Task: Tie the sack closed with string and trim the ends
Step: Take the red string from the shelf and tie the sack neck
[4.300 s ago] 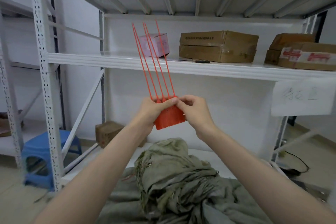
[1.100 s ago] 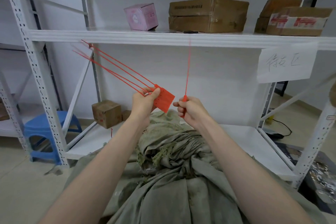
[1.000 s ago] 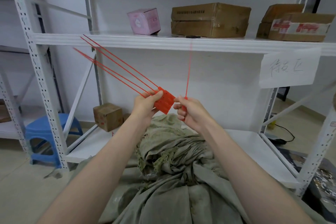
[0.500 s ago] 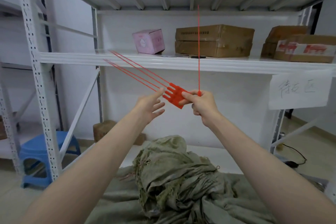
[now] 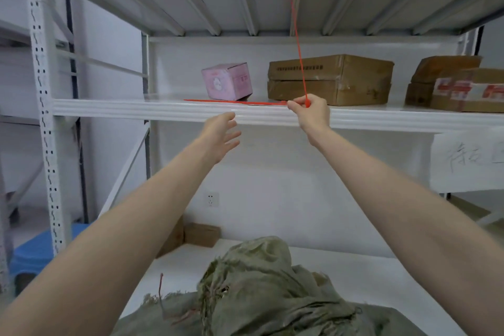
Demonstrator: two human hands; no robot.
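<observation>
1. Head view. Right hand (image 5: 308,113): fingers curled and pinched on the lower end of 1 red tie (image 5: 298,49), held upright with its tip near the underside of the top shelf. Fingertips also at the near end of the spare ties (image 5: 234,102), flat along the middle shelf (image 5: 136,112).
2. Left hand (image 5: 221,136): fingers apart and relaxed, nothing held, just below the middle shelf's front lip.
3. Sack (image 5: 261,289): grey-green, neck bunched but loose, not yet tied. Low in view on the lower shelf (image 5: 341,267), well apart from both hands.
4. Step in hand, as judged: parking the spares, keeping 1 tie.
   - Let go of the spares only once flat and back from the lip.
   - Keep the pinch firm on the kept tie.
   - Gather the sack neck tight with the left hand before looping.
5. Edges:
   - Shelf lip directly under the right hand.
   - Pink box (image 5: 227,80) just behind the spares.
   - Cardboard boxes (image 5: 330,79) just behind the right hand.
   - Top shelf's ribs close above the tie's tip, so lower the tie before swinging it.
6. Open room: wide gap between the middle shelf and the sack, in front of the white back wall. Upright post (image 5: 43,90) at far left, well apart.
</observation>
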